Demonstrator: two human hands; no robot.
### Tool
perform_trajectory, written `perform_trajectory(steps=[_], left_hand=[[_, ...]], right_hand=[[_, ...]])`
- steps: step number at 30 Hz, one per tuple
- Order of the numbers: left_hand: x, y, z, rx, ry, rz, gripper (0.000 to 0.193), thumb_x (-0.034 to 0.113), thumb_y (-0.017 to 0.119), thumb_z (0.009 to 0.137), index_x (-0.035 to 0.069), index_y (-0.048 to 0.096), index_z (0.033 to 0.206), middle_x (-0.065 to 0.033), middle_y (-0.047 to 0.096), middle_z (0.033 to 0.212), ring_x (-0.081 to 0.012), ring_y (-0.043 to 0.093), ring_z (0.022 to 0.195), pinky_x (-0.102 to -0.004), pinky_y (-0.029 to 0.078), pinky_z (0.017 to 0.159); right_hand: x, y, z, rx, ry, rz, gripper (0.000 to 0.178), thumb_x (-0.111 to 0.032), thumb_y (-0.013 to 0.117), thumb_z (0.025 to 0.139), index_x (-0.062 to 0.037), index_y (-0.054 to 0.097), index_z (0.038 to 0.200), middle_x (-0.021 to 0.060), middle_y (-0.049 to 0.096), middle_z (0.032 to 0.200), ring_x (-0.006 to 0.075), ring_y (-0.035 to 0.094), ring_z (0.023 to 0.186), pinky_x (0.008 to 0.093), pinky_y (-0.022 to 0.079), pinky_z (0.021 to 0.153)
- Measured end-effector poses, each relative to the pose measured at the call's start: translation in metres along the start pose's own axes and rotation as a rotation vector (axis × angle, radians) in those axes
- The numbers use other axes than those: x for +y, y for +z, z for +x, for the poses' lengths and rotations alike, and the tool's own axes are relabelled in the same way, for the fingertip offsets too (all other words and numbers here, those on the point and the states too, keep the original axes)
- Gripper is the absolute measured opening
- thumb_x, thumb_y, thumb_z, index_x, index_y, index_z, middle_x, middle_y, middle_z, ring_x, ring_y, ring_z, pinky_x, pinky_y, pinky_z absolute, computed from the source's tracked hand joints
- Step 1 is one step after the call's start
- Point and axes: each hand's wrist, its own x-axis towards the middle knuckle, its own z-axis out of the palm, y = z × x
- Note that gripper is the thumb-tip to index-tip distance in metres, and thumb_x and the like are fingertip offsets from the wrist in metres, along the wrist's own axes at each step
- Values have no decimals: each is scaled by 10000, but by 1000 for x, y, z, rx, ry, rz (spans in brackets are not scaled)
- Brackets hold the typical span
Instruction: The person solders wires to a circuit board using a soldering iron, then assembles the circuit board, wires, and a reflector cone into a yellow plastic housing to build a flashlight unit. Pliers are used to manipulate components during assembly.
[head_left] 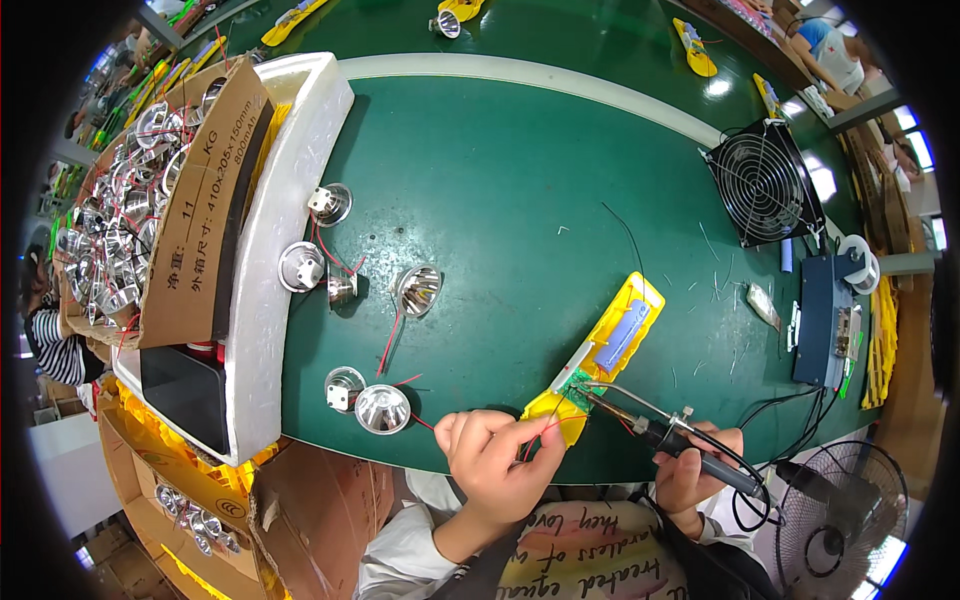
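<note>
A dark green surface (520,180) with a pale curved band across its far side fills the room's middle, and other benches with yellow parts show beyond it. Near the front edge lies one yellow casing (610,345), long and open, with a small green circuit board (574,385) at its near end. The left hand (497,462) rests at that end, its grip pinched narrow on thin red wires (540,432) by the board. The right hand (690,470) is closed around one soldering iron (660,425), whose metal tip lies at the board.

Left of the casing, six silver reflector cups (383,408) sit loose on the surface, some joined by red leads. Farther left stands one white foam tray (290,200) with a cardboard box (195,200) full of more reflectors, too many to count. On the right I see one black square fan (765,183), one blue box-shaped unit (822,320), and a round floor fan (840,515) below the edge.
</note>
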Motion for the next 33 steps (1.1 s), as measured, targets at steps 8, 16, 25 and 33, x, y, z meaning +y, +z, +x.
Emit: perform_trajectory(steps=[8,16,25,33], left_hand=[[1,-1,-1,-5,7,2,155,62,685,534,127,609,652,28,424,595,-127,402,551,-274,261,591],[0,0,-1,-19,1,10,170,33,677,514,121,609,643,14,434,596,-145,394,558,-270,275,576],[2,-1,0,-15,-1,13,158,32,675,524,111,602,640,11,441,596,-146,395,557,-276,277,577],[1,0,0,-12,4,7,157,29,676,529,103,593,639,9,445,597,-148,397,555,-279,278,580]], right_hand=[[1,-2,-1,-2,16,19,290,-205,583,777,2,391,841,93,506,610,125,499,500,215,435,446],[0,-2,-1,0,4,28,292,-189,595,768,7,387,827,88,501,630,129,503,517,214,441,450],[-1,-3,-1,-11,11,23,285,-178,593,771,10,385,824,95,494,644,131,505,520,215,444,454],[0,0,-1,37,-36,-42,303,-226,566,754,-1,369,802,127,477,609,107,412,372,200,368,355]])
